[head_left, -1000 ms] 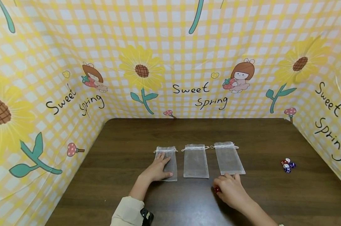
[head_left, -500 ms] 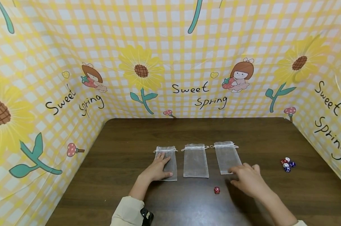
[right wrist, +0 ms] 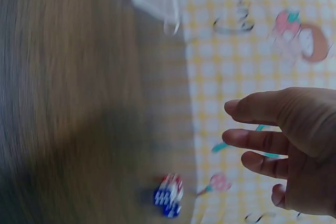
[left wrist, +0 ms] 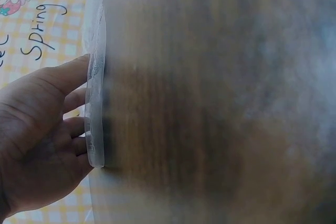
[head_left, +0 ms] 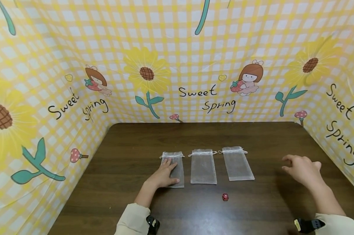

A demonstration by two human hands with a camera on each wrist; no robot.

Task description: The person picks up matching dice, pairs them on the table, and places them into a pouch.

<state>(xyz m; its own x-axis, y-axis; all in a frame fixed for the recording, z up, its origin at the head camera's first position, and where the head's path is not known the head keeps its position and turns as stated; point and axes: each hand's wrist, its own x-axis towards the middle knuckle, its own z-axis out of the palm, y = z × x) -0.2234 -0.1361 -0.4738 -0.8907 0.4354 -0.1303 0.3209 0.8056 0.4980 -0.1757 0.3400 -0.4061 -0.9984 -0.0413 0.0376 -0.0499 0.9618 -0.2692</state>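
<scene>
My left hand [head_left: 163, 175] rests with spread fingers on the leftmost sheer white drawstring pouch [head_left: 179, 169]. In the left wrist view the same hand [left wrist: 47, 135] lies at the pouch's pale edge [left wrist: 95, 108]. Two more such pouches lie flat in the row, one in the middle [head_left: 203, 168] and one on the right [head_left: 238, 164]. In front of the row sits a single red die [head_left: 225, 197]. My right hand [head_left: 304, 171] hovers at the right, fingers loosely bent and holding nothing. It hides the small cluster of red, white and blue dice [right wrist: 169, 195], which shows in the right wrist view.
A dark brown wooden table [head_left: 130, 137] carries everything. Yellow checked cloth [head_left: 194, 65] with printed flowers and lettering stands along its back and both sides. Each wrist wears a black strap, the right one [head_left: 309, 225] near the front edge of the view.
The right hand has let go of the red die, leaving it before the pouches, and has swung right over to the dice cluster. The left hand stays on its pouch.
</scene>
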